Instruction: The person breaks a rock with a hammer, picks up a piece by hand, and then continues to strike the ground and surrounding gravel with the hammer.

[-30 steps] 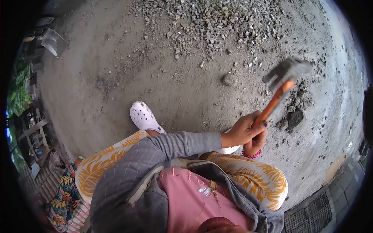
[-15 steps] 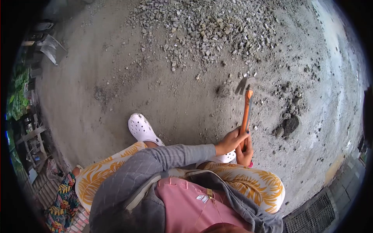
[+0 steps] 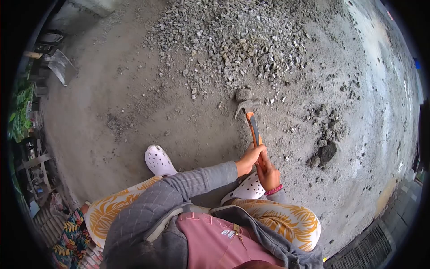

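Both my hands grip an orange and black claw hammer (image 3: 253, 128) by its handle. My left hand (image 3: 248, 161) wraps the handle nearer the head. Behind it, lower on the grip, my right hand (image 3: 269, 175) is closed, with a pink bracelet at the wrist. The hammer points away from me, and its metal head is right at a grey lump of stone or concrete (image 3: 243, 93) on the ground, overlapping its near edge in this view.
A spread of broken gravel (image 3: 251, 40) covers the ground ahead. Dark crumbled lumps (image 3: 328, 151) lie to the right. My white clogs (image 3: 159, 160) stand either side. Wood and metal scraps (image 3: 56, 65) are at far left, a metal grate (image 3: 365, 251) at lower right.
The hammer has swung left and its head has come to the lump, which earlier lay apart to its left. Both hands moved left with the handle, still gripping it.
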The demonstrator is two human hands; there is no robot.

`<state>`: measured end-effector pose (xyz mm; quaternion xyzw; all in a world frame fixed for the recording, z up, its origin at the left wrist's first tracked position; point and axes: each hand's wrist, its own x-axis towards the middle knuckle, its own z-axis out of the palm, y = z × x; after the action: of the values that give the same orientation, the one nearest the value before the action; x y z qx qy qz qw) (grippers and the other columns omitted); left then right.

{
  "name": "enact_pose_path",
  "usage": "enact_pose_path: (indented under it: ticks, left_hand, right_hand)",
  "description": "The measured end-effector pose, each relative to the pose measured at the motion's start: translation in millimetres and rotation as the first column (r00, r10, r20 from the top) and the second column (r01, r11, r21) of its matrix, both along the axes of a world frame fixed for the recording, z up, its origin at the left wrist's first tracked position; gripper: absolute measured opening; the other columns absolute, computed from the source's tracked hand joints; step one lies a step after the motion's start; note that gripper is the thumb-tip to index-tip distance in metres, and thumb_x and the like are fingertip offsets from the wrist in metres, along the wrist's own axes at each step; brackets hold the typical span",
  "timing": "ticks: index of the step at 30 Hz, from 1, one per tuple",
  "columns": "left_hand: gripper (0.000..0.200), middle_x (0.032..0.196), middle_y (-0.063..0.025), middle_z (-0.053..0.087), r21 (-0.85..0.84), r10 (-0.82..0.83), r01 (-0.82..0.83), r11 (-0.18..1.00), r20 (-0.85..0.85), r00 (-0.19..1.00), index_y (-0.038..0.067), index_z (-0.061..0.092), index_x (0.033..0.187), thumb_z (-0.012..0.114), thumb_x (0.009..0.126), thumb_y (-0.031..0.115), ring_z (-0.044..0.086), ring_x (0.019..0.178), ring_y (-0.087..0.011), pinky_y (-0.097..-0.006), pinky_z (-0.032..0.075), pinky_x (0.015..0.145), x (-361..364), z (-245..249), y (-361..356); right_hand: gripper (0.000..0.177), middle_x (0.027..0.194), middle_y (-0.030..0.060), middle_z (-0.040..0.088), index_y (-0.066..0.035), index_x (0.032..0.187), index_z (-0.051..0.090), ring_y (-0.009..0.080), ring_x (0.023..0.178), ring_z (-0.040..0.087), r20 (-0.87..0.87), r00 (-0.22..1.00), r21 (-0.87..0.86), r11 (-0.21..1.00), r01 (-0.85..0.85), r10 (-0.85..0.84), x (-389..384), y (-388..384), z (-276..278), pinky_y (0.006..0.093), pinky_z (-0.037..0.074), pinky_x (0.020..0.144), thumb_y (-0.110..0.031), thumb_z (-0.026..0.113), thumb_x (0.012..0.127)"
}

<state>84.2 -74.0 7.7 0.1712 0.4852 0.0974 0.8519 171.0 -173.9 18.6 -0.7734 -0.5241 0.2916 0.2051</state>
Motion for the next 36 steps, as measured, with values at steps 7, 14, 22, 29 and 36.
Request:
enact_pose_path:
  ticks: [7, 14, 22, 29, 36]
  left_hand:
    - [0.037, 0.102, -0.0074, 0.048, 0.608, 0.078, -0.260, 0.750, 0.310, 0.948, 0.002, 0.036, 0.117, 0.048, 0.086, 0.019, 0.051, 0.090, -0.0130, -0.0281, 0.038, 0.083, 15.9, 83.5, 35.4]
    - [0.042, 0.082, -0.0049, 0.051, 0.683, -0.065, -0.290, 0.670, 0.444, 0.894, 0.002, 0.048, 0.098, 0.046, 0.087, 0.042, 0.052, 0.074, -0.0144, -0.0276, 0.042, 0.068, 7.7, 19.9, 9.5]
    - [0.046, 0.076, -0.0028, 0.050, 0.071, 0.283, -0.297, 0.952, 0.162, 0.945, 0.005, 0.049, 0.091, 0.040, 0.087, 0.050, 0.050, 0.068, -0.0121, -0.0262, 0.045, 0.065, -1.1, -6.5, 24.1]
    - [0.047, 0.076, -0.0011, 0.052, 0.695, 0.008, -0.313, 0.647, 0.405, 0.914, 0.003, 0.045, 0.115, 0.039, 0.090, 0.043, 0.050, 0.067, -0.0088, -0.0238, 0.041, 0.060, 7.3, 71.9, 53.0]
    - [0.054, 0.076, -0.0052, 0.052, 0.042, 0.232, -0.234, 0.971, 0.045, 0.972, 0.003, 0.048, 0.094, 0.036, 0.087, 0.055, 0.055, 0.070, -0.0136, -0.0267, 0.046, 0.063, -4.0, -33.9, 27.7]
  right_hand:
    - [0.045, 0.079, 0.0160, 0.060, -0.001, 0.114, 0.050, 0.0271, 0.060, 0.060, -0.189, 0.982, 0.357, 0.930, 0.092, -0.024, 13.0, 50.9, 52.4, 0.0306, 0.047, 0.053, -0.001, 0.061, 0.071]
    - [0.045, 0.107, 0.0232, 0.055, -0.005, 0.115, 0.049, 0.0320, 0.077, 0.063, -0.035, 0.999, 0.591, 0.806, -0.011, 0.040, 0.6, 52.3, 21.5, 0.0331, 0.049, 0.057, 0.001, 0.058, 0.072]
    - [0.057, 0.104, 0.0266, 0.054, -0.011, 0.129, 0.039, 0.0367, 0.076, 0.060, -0.144, 0.989, 0.161, 0.986, 0.050, -0.027, -17.4, 66.3, 15.9, 0.0393, 0.050, 0.063, -0.010, 0.059, 0.075]
    - [0.059, 0.098, 0.0201, 0.059, -0.004, 0.127, 0.038, 0.0234, 0.066, 0.061, -0.134, 0.989, 0.593, 0.804, 0.035, 0.055, -3.6, 88.9, 55.4, 0.0275, 0.047, 0.061, -0.003, 0.061, 0.072]
    - [0.066, 0.084, 0.0209, 0.061, -0.018, 0.134, 0.030, 0.0310, 0.068, 0.062, -0.295, 0.954, -0.002, 0.998, 0.063, -0.061, -24.0, 74.7, -14.2, 0.0369, 0.048, 0.059, -0.009, 0.057, 0.075]
